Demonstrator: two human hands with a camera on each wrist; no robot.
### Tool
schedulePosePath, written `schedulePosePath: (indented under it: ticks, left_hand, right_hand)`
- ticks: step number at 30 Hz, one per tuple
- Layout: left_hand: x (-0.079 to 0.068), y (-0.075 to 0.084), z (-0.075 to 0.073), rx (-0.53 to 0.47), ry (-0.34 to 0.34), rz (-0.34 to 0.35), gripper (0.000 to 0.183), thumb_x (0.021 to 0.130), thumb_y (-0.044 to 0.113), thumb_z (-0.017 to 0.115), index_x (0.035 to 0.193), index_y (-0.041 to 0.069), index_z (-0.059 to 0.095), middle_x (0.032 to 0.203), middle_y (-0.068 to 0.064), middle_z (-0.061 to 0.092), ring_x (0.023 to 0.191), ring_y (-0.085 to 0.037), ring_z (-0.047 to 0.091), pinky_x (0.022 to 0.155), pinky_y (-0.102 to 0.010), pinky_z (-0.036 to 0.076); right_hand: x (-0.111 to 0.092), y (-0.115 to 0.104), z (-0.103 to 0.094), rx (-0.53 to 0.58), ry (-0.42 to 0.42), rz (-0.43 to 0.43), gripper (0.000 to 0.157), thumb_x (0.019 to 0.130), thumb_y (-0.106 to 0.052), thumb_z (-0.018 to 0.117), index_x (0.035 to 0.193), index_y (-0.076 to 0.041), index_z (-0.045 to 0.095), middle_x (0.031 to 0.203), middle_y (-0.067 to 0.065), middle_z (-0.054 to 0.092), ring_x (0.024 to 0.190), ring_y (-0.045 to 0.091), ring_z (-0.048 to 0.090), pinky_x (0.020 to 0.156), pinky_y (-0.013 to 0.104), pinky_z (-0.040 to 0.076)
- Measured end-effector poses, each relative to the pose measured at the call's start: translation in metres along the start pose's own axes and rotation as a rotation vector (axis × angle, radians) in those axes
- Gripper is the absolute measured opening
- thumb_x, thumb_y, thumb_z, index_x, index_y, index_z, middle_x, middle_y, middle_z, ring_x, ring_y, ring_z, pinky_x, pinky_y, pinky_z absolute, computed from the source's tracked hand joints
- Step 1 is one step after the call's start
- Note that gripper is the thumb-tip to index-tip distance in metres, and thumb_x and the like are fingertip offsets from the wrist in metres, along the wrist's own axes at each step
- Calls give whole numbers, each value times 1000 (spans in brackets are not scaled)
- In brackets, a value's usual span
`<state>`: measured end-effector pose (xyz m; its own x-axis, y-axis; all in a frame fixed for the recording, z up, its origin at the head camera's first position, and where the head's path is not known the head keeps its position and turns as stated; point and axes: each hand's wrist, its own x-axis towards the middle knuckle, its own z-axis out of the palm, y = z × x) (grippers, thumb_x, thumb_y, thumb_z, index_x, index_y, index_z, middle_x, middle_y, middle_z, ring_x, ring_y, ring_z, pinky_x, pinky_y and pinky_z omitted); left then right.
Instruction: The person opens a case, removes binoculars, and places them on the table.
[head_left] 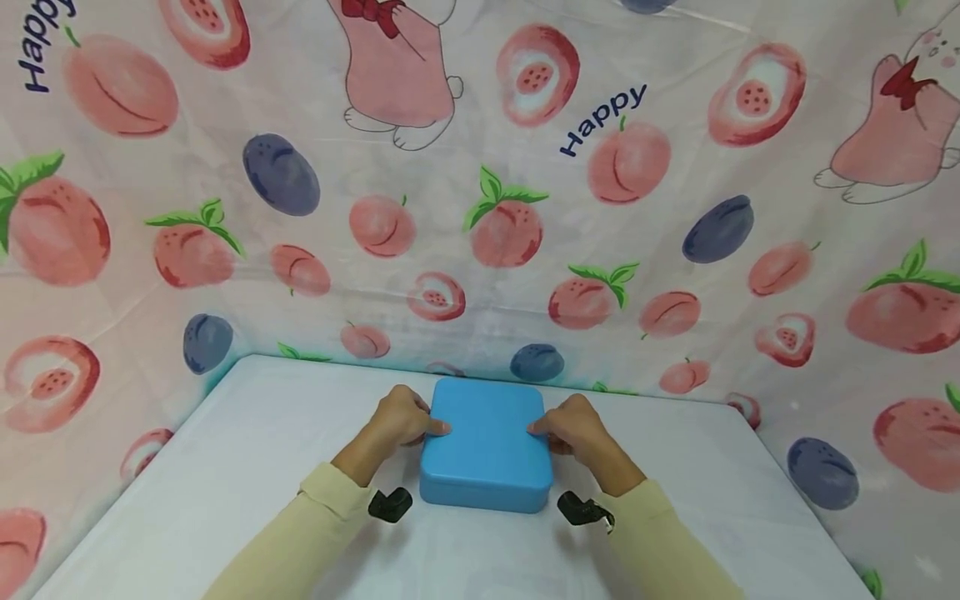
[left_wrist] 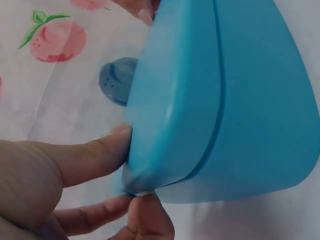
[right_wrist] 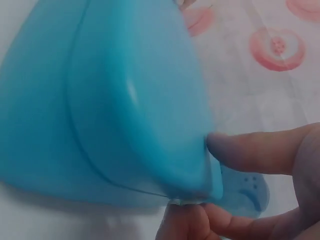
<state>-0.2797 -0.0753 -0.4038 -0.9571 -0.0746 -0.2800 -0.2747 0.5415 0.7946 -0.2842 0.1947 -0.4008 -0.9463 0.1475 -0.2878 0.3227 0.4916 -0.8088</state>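
A blue lidded plastic box sits on the white table, its lid closed down with a seam running round the side. On its left side my left hand grips the lid's edge, thumb on top and fingertips under the rim. My right hand holds the opposite edge the same way. In the left wrist view the left thumb presses the lid top while curled fingers reach the seam. The right wrist view shows the right thumb on the lid, with fingers tucked below the rim. The box's contents are hidden.
The white tabletop spreads out around the box. Behind and at both sides hangs a curtain printed with peaches, plums and rabbits. Black wrist-camera mounts stick out near both beige sleeves.
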Motion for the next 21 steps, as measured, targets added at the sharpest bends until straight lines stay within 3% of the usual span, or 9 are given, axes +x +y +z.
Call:
schedulePosePath:
  ticks: [3,8,16,21]
  left_hand:
    - [1,2,0,-16,-10,-22,38,79,16,92,100,-2,67,92,-12,67,75,-21,65,61,-29,56]
    - [3,2,0,-54,-36,-38,29,80,14,91,88,0,67,77,-8,62,65,-19,58,56,-29,52]
    - [6,1,2,-40,-32,-11,39,82,16,90,106,-3,66,99,-13,67,82,-22,67,64,-29,57]
    - [6,-1,2,-89,-40,-1,42,84,14,88,112,-6,63,103,-16,65,85,-23,65,68,-31,60]
  right_hand:
    - [3,-3,1,-19,-4,38,30,82,-12,85,91,1,60,65,3,47,58,18,52,54,28,53]
    - [6,-3,1,-14,-31,88,48,85,-16,84,113,6,51,74,7,51,61,20,54,54,29,51]
    - [5,3,2,61,-66,89,62,90,-16,79,132,11,42,74,6,49,61,19,52,55,29,51]
    - [5,4,4,46,-67,35,44,95,-19,74,118,11,51,58,0,37,48,15,39,45,25,39]
